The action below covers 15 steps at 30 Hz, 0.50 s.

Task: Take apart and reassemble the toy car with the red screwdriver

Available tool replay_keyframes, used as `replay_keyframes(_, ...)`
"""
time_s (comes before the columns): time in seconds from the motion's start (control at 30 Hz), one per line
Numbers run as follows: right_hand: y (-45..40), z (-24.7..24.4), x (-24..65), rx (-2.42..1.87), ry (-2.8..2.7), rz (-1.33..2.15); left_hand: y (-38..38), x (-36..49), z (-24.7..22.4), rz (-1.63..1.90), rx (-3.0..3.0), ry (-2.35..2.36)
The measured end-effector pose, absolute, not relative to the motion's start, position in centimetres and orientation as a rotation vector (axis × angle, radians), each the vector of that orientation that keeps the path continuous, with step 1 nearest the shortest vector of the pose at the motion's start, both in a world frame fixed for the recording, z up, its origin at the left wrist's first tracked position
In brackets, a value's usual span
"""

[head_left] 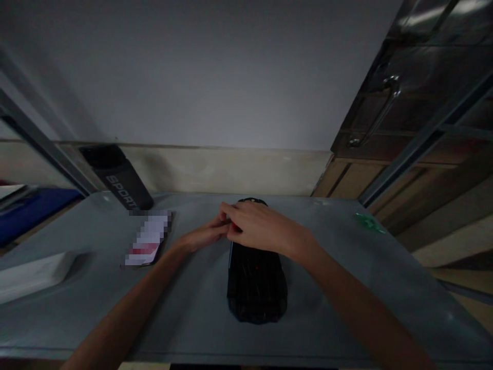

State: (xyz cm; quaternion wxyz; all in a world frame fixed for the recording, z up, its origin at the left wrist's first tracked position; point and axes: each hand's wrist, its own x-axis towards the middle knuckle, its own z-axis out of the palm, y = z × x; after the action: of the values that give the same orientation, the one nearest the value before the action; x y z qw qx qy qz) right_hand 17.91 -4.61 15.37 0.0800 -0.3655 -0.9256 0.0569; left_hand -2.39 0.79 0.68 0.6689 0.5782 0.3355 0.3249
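A black toy-car-like object [257, 282] lies lengthwise on the grey table [323, 329], in front of me. My right hand [258, 226] lies across its far part, with fingers bent together at its left side. Beside that side, my left hand [208, 234] meets the right fingertips, its fingers closed. A small bit of red shows between the hands. The fingers cover whatever they pinch, and it is too small to name.
A dark bottle marked SPORT [123, 185] stands at the back left. Nearer are a phone [148, 239] with a blurred screen and a white object [36, 275]. A crumpled green piece [368, 222] lies at the right. Behind the table rises a wall [231, 172].
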Motion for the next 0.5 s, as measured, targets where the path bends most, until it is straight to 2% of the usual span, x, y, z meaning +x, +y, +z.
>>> replay_keyframes(0.17, -4.55, 15.14, 17.83, -1.243, -2.730, 0.082, 0.51, -2.10, 1.13, 0.730, 1.270, 0.717)
replay_keyframes(0.5, -4.66, 14.96, 17.96, -1.140, -2.739, 0.105, 0.86, -2.22, 0.79, 0.719, 1.314, 0.754)
